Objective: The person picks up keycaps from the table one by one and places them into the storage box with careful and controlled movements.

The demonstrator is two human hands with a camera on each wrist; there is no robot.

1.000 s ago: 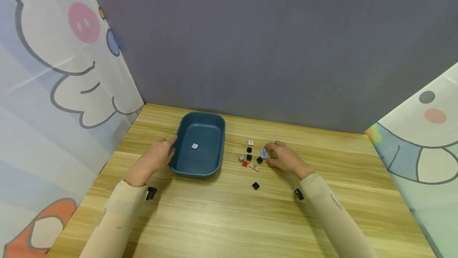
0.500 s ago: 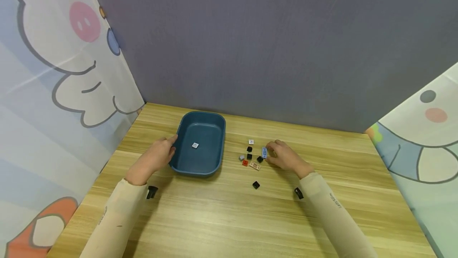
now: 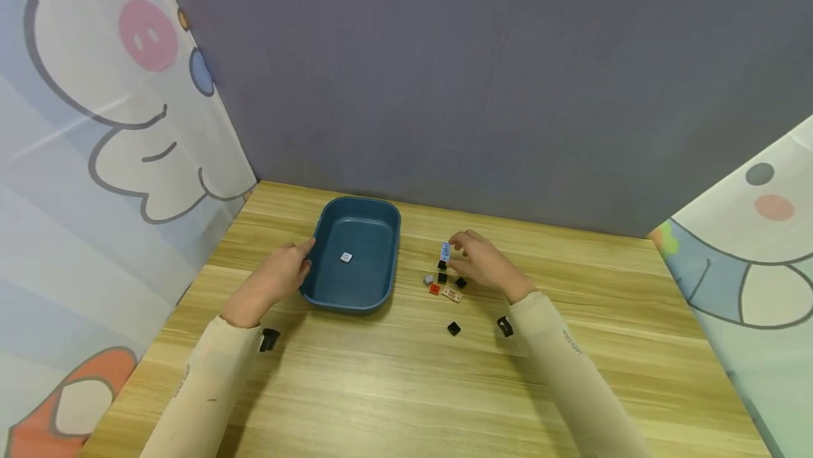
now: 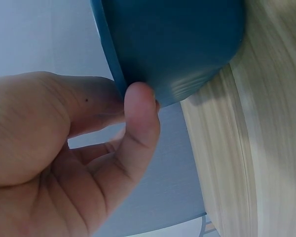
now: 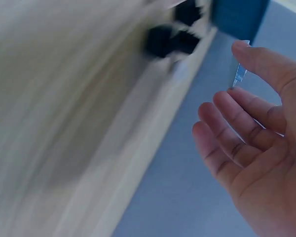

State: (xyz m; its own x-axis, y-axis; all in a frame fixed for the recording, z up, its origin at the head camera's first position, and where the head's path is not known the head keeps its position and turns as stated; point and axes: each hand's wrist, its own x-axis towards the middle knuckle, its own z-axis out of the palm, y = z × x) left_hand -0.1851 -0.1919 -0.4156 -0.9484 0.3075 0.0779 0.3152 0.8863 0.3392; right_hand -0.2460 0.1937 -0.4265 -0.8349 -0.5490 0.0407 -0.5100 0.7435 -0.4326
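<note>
**Wooden table (image 3: 381, 401), and a blue piece (image 3: 445, 250) is leaving it**

A grey wall (image 3: 483, 91) is closing off the back of the room, with cartoon-printed cloth (image 3: 82, 183) hanging at the left and right of the frame. Right of centre, the right hand (image 3: 488, 265) is carrying the blue piece. Half a second ago it was resting at the right side of the small cluster; now it is showing farther left and higher in the head view. From the right wrist, it is standing out against the wall, apparently clear of the table.

That grip is closing to a narrow pinch, thumb against a fingertip with the piece between them, while the other fingers are hanging slack. Left of centre, the left hand (image 3: 274, 278) is staying put, its grip pinching the near-left rim of the tray (image 3: 356, 292), as though steadying it.

One white piece (image 3: 346, 257) is already lying inside. I'm judging that the work is passing from picking up to carrying. Black pieces (image 3: 442, 279), a red piece (image 3: 435, 289), a grey piece (image 3: 428, 280) and a printed cream piece (image 3: 452, 294) are still lying on the table, around the middle of the frame.
</note>
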